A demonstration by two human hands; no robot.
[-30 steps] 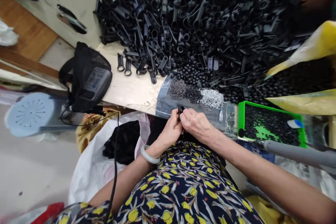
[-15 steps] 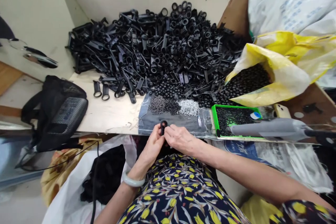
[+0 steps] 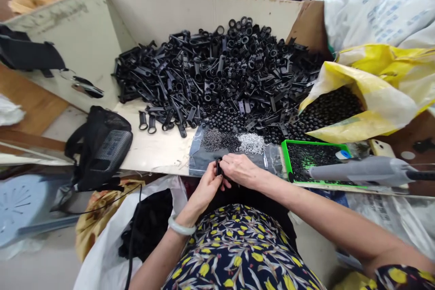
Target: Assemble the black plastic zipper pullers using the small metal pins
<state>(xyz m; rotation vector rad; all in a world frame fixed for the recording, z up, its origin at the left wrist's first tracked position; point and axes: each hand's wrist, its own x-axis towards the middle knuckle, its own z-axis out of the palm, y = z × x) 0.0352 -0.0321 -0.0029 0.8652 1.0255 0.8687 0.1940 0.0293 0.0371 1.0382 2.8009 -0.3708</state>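
Note:
At the front edge of the bench, my left hand (image 3: pixel 208 186) grips a small black plastic part (image 3: pixel 218 167), its ring end partly hidden by fingers. My right hand (image 3: pixel 238 168) is closed against the same part, fingertips pinched; whatever lies between them is hidden. Just beyond my hands, a dark mat (image 3: pixel 197 161) bears small piles: grey bits (image 3: pixel 212 139), black bits (image 3: pixel 230 142) and silver pins (image 3: pixel 251 143). Behind them rises a large heap of black plastic parts (image 3: pixel 204 77), many with ring ends, with black balls (image 3: pixel 224 118) at its front.
To the right, a grey electric screwdriver (image 3: pixel 360 170) lies across a green tray (image 3: pixel 287 163) of small black pieces. A yellow-white bag (image 3: pixel 374 118) holds black balls. A black bag (image 3: pixel 98 149) rests at the left. Low boards (image 3: pixel 204 9) wall the bench.
The view has shifted, so the bench appears lower and further right. The black part has turned in my left hand, its ring now less visible, and my right fingers have moved over its top.

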